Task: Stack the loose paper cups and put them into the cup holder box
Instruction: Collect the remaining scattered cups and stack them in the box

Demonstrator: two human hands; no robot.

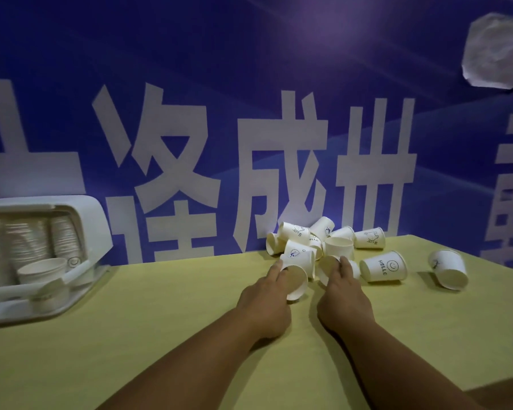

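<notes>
While both hands are at the pile [308, 241] by the counter's [160, 335] far edge, the two held cups aren't nested yet. Left hand [265, 297] grips a cup [296, 279] lying on its side, mouth toward the camera, fingers curled round its wall and index along the top. Right hand [345, 294] has its fingers curled over a second cup [326, 266], also tipped. Its thumb side is hidden, so I can't tell how firm the hold is. Other loose cups lie behind and beside. HELLO cup [384, 266] is just right of the right hand, far cup [449, 269] well apart further right. Box [95, 220] sits at the counter's left, well apart from the pile, with stacks in it.

Step in hand, as I read it, is picking two and nesting them. Turn both the same way, base into mouth, axes lined up before pushing. Squeeze lightly, since thin paper walls probably go oval and jam. Lift clear of the pile so the neighbours don't roll. Build a tall stack before carrying it to the box.
</notes>
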